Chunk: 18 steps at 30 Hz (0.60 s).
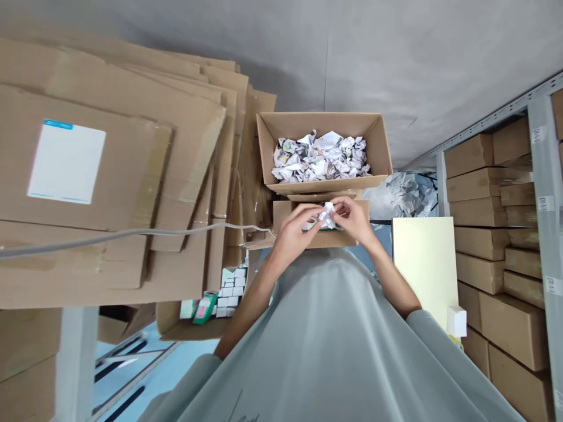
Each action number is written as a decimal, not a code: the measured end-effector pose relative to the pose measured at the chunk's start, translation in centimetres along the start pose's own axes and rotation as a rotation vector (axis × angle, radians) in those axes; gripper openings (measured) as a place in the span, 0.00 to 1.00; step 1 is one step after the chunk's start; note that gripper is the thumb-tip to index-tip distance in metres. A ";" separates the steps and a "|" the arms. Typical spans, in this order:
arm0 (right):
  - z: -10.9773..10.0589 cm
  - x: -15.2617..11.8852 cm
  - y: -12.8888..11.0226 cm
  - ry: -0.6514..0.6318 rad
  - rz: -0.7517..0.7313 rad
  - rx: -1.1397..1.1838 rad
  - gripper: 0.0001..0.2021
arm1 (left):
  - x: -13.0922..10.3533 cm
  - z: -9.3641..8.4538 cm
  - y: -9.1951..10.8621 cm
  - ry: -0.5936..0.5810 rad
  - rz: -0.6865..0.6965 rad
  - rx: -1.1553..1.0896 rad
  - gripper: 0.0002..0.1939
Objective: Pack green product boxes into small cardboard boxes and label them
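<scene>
Holding, head view: paper ball (328,215), white and crumpled, between both hands, over the small box.
Left hand (295,231): thumb and fingers bent in, tips closed on the ball's left side.
Right hand (352,218): thumb and fingers pinched on the ball's right side; the two hands near each other, ball between.
Small box (325,239): open, right before the body, under the hands; something green and white inside, mostly covered by the fingers.
Big box (319,124): open, just beyond the small one; crumpled paper (323,157) spread over its inside, white with some darker print.
Cardboard (189,135): flattened, thick pile at left, edges uneven; white sheet (67,161) with a blue strip on a top piece.
Cable (176,232): grey, across the pile toward the small box.
Carton box (189,333): below the pile, left of the body; small white cartons (231,293) in rows, a green carton (205,308) leaning beside them.
Heap (398,196): pale, crumpled, right of the big box; plastic or paper, cannot tell.
Panel (422,264): pale yellow, right of the right arm; white box (456,322) near its lower corner.
Rack (548,234): far right, metal, closed brown boxes (479,234) stacked in it.
</scene>
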State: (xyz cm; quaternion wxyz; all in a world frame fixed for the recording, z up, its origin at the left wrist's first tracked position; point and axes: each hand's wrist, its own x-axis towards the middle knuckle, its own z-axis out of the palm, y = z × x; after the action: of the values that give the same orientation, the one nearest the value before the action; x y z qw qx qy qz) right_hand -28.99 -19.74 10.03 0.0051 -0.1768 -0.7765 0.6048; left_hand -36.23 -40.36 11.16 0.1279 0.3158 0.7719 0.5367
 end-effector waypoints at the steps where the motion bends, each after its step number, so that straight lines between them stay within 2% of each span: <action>1: 1.1 0.0 0.8 -0.009 0.034 -0.011 0.14 | -0.5 0.2 -0.9 -0.012 -0.035 0.014 0.13; 4: 3.0 0.4 2.1 -0.051 0.106 -0.116 0.13 | -1.7 0.8 -3.4 -0.004 -0.138 0.054 0.13; 7: 3.0 0.0 1.7 -0.052 0.112 -0.215 0.14 | -2.4 0.9 -4.9 0.022 -0.178 0.121 0.13; 10: 1.3 -1.6 0.8 0.050 0.052 -0.294 0.14 | -3.4 0.1 -5.2 0.113 -0.172 0.231 0.15; 13: -1.1 -3.9 0.8 0.237 -0.006 -0.456 0.16 | -4.7 -0.6 -5.3 0.209 -0.157 0.332 0.17; 15: -2.5 -5.2 1.7 0.321 -0.007 -0.559 0.16 | -5.7 -0.6 -5.7 0.221 -0.170 0.369 0.19; 18: -3.1 -6.6 3.8 0.347 0.032 -0.655 0.16 | -6.7 0.2 -7.1 0.172 -0.230 0.389 0.25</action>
State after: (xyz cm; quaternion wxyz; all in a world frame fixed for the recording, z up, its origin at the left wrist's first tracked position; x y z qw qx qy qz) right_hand -21.13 -17.91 8.60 0.0704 -0.2811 -0.9135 0.2854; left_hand -33.42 -45.96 3.69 0.0586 0.1976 0.8996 0.3850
